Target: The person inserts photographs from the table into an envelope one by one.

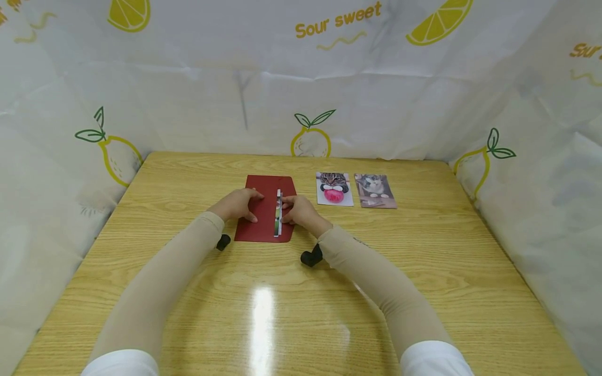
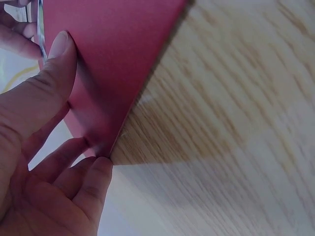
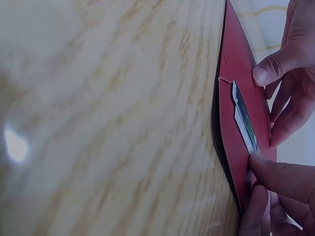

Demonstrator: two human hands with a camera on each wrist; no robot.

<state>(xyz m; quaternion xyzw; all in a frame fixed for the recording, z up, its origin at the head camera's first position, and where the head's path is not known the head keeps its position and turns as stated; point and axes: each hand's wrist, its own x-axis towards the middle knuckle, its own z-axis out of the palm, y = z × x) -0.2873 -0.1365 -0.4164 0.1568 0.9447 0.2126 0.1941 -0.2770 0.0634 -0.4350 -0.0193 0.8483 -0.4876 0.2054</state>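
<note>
A red envelope (image 1: 261, 209) lies on the table. A narrow strip of photos (image 1: 277, 219) sticks out along its flap side, white-edged with some green print. The left hand (image 1: 237, 203) rests on the envelope, thumb and fingers spread, and presses it down. In the left wrist view its thumb (image 2: 61, 54) lies on the red surface, with the other fingers at the envelope's far edge. At the flap side, the right hand (image 1: 303, 214) holds the photos' edge with bent thumb and fingers. Its thumb (image 3: 275, 172) touches the strip's end; the fingertips are partly hidden.
Right of the envelope lie a photo of a tabby cat with a pink ball (image 1: 334, 190) and a photo of a grey-and-white cat (image 1: 374, 190). The wooden table (image 1: 437, 235) is bordered by a lemon-print cloth (image 1: 385, 120) behind and at the sides.
</note>
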